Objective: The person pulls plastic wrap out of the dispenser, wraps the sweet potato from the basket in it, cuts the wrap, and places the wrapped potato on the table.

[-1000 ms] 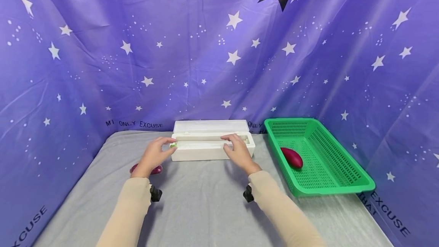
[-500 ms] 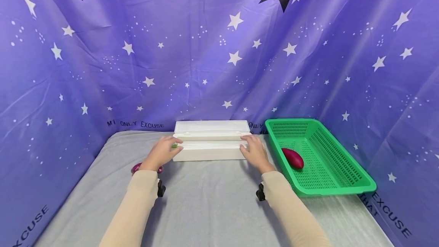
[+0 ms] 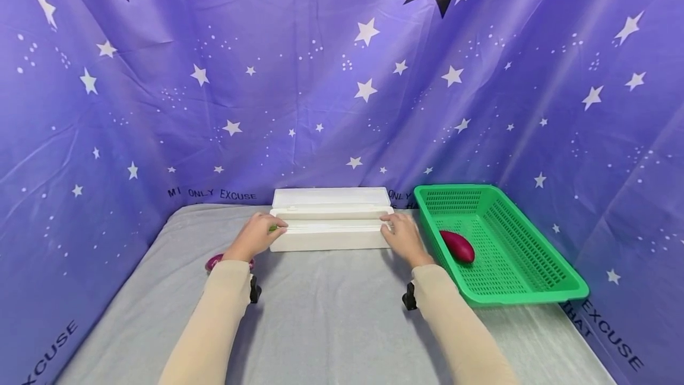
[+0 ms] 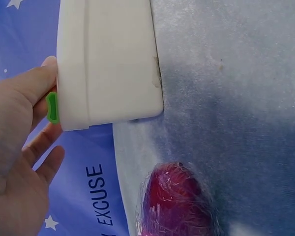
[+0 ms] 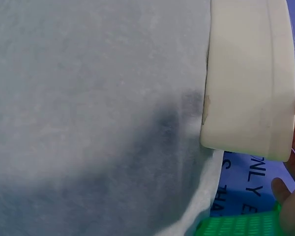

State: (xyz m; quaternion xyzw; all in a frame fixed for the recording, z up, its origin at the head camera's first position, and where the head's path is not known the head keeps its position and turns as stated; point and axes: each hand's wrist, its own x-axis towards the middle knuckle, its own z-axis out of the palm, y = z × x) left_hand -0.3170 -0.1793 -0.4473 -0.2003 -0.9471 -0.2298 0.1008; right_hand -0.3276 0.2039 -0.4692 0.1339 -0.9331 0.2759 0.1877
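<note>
A long white cling film dispenser box [image 3: 331,241] stands at the back of the table, its lid [image 3: 331,196] raised behind it. At its left end my left hand [image 3: 255,236] has thumb and forefinger close together at the top edge, the other fingers loosely bent. A green plastic piece [image 4: 52,107] shows beside that thumb in the left wrist view. My right hand [image 3: 406,238] is at the box's right end, thumb in front and fingers over the top edge. I cannot tell whether the fingertips pinch film. Below my left hand lies a purple-red vegetable wrapped in clear film [image 4: 177,201].
A green perforated basket [image 3: 534,300] stands on the right, holding a tapered purple-red vegetable [image 3: 458,247]. A grey cloth [image 3: 326,314] covers the table. A purple curtain with stars [image 3: 299,76] hangs close behind the box and at both sides.
My right hand has slid right along the box to its right end. My left hand has shifted slightly right, its thumb and forefinger closer together. Box and basket stay put.
</note>
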